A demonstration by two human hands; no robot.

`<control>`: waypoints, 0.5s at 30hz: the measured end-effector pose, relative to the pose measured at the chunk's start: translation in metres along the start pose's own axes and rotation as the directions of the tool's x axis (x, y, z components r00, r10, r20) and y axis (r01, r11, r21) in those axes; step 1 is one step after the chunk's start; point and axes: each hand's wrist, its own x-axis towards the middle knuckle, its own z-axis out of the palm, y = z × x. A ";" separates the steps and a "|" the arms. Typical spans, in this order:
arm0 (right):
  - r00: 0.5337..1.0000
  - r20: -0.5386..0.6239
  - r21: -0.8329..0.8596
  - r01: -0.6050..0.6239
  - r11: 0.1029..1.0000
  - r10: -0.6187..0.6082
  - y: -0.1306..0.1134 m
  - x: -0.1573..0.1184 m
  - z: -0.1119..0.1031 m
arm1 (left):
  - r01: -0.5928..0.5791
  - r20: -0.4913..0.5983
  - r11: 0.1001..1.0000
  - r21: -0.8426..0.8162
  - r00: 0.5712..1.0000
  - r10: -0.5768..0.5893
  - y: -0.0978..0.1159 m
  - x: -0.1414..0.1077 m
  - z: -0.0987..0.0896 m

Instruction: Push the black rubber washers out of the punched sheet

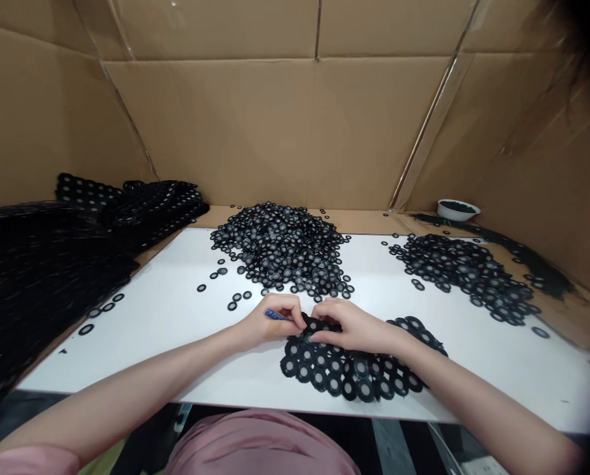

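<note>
Pinching at the upper edge of a black ring sheet (pixel 354 373) with both hands, near the front edge of the white tabletop (pixel 141 349), a bit right of centre. Left hand (pixel 272 321) closed, gripping a blue tool (pixel 275 315), its far end hidden by the fingers, angled toward the sheet. Right hand (pixel 359 328) curved over the sheet's upper edge, fingers (pixel 317 338) bent down and apparently gripping it, thumb not clearly visible. Hands almost touching, wrists low, forearms coming in from the bottom corners and angling toward each other. Sheet lies mostly flat, rings joined side by side, grey centres showing.

Doing this well probably means keeping the sheet pinned with the right hand and working the tool close to those fingers, in small moves, so neighbouring rings don't shift.

Big heap of rings (pixel 280 247) sits at the back edge, centre; a second heap (pixel 466 277) lies toward the right. Loose rings (pixel 238 297) are scattered between the big heap and the left hand. Folded black sheets (pixel 52 277) are piled past the left edge. White bowl (pixel 457 209) sits beyond the back right corner, against a cardboard wall (pixel 275 125).
</note>
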 end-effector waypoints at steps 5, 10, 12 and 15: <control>1.000 0.003 0.003 0.002 1.000 -0.002 0.000 0.000 0.000 | 0.002 -0.001 1.000 -0.001 1.000 -0.002 0.001 0.000 0.000; 1.000 -0.002 0.008 0.006 1.000 -0.006 0.000 0.000 0.001 | -0.003 0.010 1.000 -0.017 1.000 0.003 -0.001 0.000 -0.001; 1.000 -0.004 0.008 0.009 1.000 -0.009 0.000 0.000 0.000 | -0.004 0.008 1.000 -0.015 1.000 0.004 -0.002 0.000 -0.001; 1.000 -0.005 0.007 0.006 1.000 -0.006 -0.001 0.000 0.000 | -0.002 0.007 1.000 -0.014 1.000 0.002 -0.001 0.000 -0.001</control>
